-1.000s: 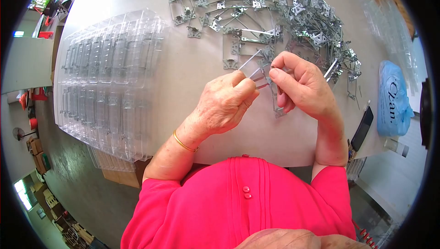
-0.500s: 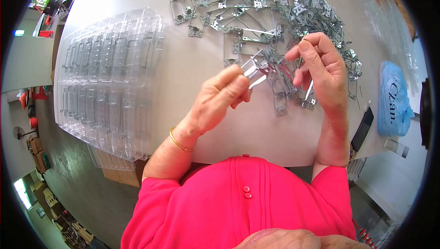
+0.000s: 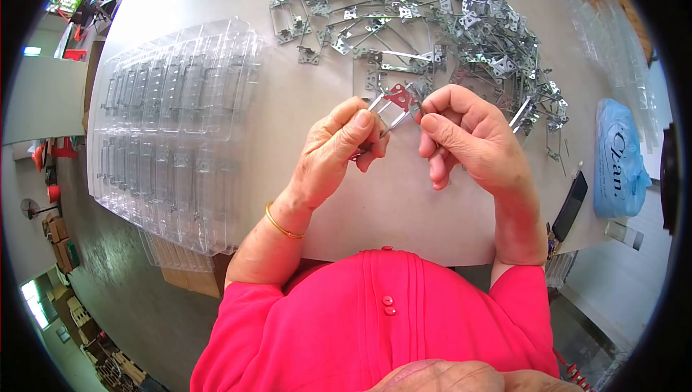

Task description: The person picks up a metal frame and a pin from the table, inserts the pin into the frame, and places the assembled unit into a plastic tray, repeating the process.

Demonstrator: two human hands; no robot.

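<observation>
My left hand [image 3: 340, 145] is closed around a metal bracket frame [image 3: 398, 96], made of thin rods and punched end plates. One plate shows a red reflection, and the frame's near end is hidden in my fingers. My right hand [image 3: 472, 138] is closed at the frame's right side, thumb and forefinger pinching a thin dark metal piece [image 3: 417, 109]. Whether that piece is loose or part of the frame cannot be made out. Just beyond both hands lies a tangled pile of similar metal bracket frames [image 3: 476, 24].
Clear plastic blister trays [image 3: 173, 114] holding metal parts are stacked on the table's left. At the right lie a blue plastic bag [image 3: 620, 157], a dark phone [image 3: 570, 205] and clear plastic sheets [image 3: 616, 60]. The table [image 3: 411, 226] curves along its front edge.
My right hand has moved left and toward me, from over the pile to the frame. My left hand has turned the frame slightly, and its plate now faces up between both hands.
</observation>
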